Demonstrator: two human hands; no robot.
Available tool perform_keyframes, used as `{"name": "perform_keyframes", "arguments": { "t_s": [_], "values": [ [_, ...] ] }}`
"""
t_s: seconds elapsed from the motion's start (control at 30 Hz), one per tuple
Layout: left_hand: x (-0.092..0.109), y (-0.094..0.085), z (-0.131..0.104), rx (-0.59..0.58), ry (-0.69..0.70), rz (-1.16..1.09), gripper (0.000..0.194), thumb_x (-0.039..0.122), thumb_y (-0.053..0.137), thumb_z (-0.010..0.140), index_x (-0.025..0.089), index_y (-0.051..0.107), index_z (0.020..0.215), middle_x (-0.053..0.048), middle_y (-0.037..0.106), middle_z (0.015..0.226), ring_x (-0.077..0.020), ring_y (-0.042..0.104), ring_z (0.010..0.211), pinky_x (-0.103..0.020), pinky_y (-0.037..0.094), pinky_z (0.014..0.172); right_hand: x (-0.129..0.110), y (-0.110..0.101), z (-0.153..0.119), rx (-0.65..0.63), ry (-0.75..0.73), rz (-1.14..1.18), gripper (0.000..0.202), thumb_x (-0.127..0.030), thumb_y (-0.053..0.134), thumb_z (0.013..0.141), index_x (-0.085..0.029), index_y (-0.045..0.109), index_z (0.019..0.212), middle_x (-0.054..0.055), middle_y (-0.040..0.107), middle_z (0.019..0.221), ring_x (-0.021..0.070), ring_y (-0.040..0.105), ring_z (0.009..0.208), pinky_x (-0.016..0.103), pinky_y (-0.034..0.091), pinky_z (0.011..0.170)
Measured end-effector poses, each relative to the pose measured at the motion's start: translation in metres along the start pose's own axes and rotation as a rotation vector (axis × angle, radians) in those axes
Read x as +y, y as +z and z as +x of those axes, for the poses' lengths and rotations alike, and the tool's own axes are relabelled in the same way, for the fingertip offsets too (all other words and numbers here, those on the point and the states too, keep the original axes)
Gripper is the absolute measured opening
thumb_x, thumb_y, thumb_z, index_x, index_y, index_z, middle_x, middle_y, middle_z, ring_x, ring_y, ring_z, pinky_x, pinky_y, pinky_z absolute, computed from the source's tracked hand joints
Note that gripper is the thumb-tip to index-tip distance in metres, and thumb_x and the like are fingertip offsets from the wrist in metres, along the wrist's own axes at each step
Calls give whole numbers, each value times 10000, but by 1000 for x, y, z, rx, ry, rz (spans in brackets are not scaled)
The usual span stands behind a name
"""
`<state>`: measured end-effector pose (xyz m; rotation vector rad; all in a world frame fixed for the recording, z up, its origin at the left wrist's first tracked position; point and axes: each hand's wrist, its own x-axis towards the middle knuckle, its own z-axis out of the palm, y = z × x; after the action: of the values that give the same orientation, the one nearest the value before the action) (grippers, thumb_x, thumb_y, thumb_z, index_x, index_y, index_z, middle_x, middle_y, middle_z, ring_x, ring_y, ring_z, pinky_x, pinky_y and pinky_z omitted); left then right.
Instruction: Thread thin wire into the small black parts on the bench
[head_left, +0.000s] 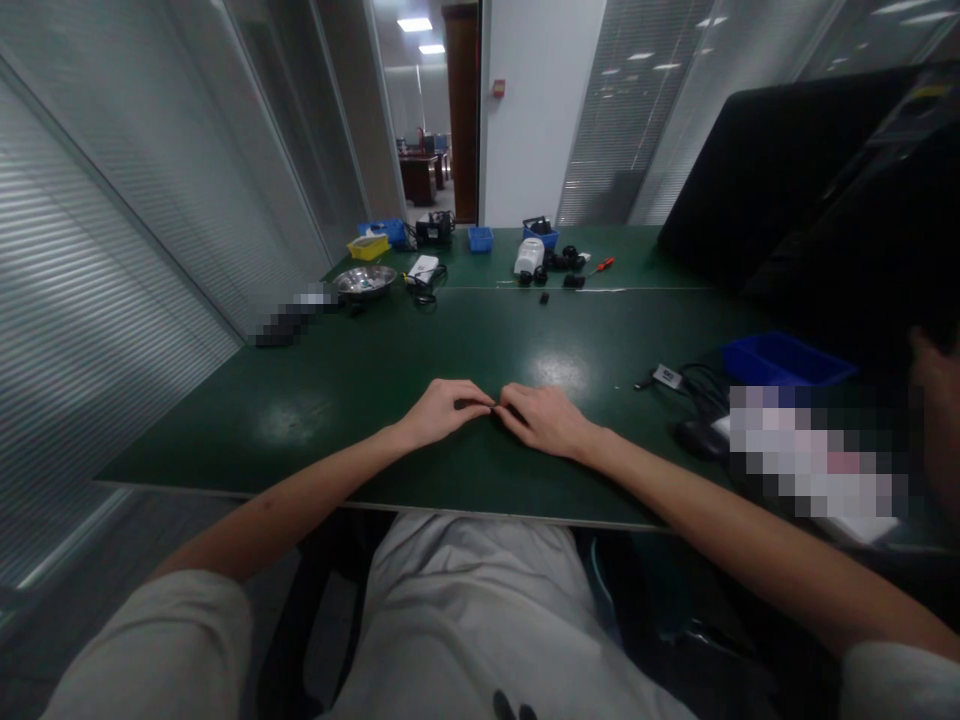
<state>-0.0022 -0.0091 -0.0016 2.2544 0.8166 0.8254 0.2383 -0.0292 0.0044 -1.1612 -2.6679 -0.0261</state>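
Over the front part of the green table (pixel 420 345), my left hand (pixel 442 410) and my right hand (pixel 544 415) meet at their fingertips. Thumb and forefinger of my left hand are pinched together around something tiny and dark, too small to name. The fingers of my right hand are curled, and their tips press at the same spot from the other side. Both forearms reach in over the table's front edge.
At the back stand a metal bowl (pixel 365 281), a yellow tray (pixel 368 247), a small blue basket (pixel 481 239), a white device (pixel 529 256) and an orange screwdriver (pixel 604 265). To the right are cables, a blue tray (pixel 784 358), a dark monitor and another person's hand (pixel 937 400).
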Motion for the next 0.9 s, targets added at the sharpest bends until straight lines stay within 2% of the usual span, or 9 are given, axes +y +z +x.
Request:
{"name": "perform_keyframes", "arguments": {
  "t_s": [0.17, 0.3, 0.4, 0.5, 0.67, 0.8, 0.9],
  "values": [
    [-3, -2, 0, 52, -36, 0, 235, 339, 647, 970, 169, 804, 1010, -95, 741, 1039, -201, 683, 928, -293, 517, 844, 0, -2, -1, 2, 4, 23, 303, -423, 377, 1076, -202, 584, 1053, 62, 686, 975, 165, 589, 718, 301, 250, 620],
    [-12, -5, 4, 112, -58, 69, 237, 324, 634, 979, 167, 790, 1065, -87, 739, 1011, -190, 668, 879, -290, 506, 806, 1, 0, 0, 12, 12, 43, 285, -421, 394, 1070, -208, 582, 1038, 58, 686, 965, 167, 595, 730, 301, 250, 617],
    [-20, -7, 8, 93, -29, 202, 207, 299, 663, 961, 175, 781, 1078, -78, 739, 990, -194, 652, 864, -305, 496, 815, 1, 0, 0, 14, 16, 48, 278, -420, 401, 1066, -212, 582, 1032, 55, 687, 968, 166, 594, 730, 302, 249, 613],
    [-23, -9, 9, 39, 40, 331, 172, 274, 636, 978, 179, 777, 1007, -77, 735, 1002, -217, 645, 956, -335, 486, 889, 2, 0, 0, 18, 15, 53, 279, -421, 400, 1068, -214, 583, 1028, 51, 687, 961, 169, 598, 743, 301, 256, 616],
    [-16, -9, 3, -35, 114, 402, 241, 252, 546, 1021, 195, 778, 1053, -82, 721, 1099, -228, 622, 1037, -363, 482, 942, 3, 0, -1, 35, 8, 84, 281, -426, 410, 1067, -215, 590, 1022, 46, 684, 953, 164, 591, 738, 292, 277, 629],
    [-5, -7, -2, 44, 85, 352, 250, 258, 532, 1023, 191, 761, 1098, -95, 703, 1134, -233, 618, 1071, -375, 482, 979, 6, 0, -3, 115, 4, 187, 282, -415, 407, 1071, -208, 588, 1011, 44, 674, 952, 159, 590, 765, 282, 327, 674],
    [6, -4, -1, 27, 105, 303, 237, 308, 588, 1000, 190, 739, 1141, -87, 699, 1149, -232, 616, 1075, -375, 481, 993, 9, 0, -4, 192, 21, 245, 287, -406, 401, 1075, -202, 586, 993, 37, 665, 936, 151, 582, 760, 278, 346, 690]
  ]
}}
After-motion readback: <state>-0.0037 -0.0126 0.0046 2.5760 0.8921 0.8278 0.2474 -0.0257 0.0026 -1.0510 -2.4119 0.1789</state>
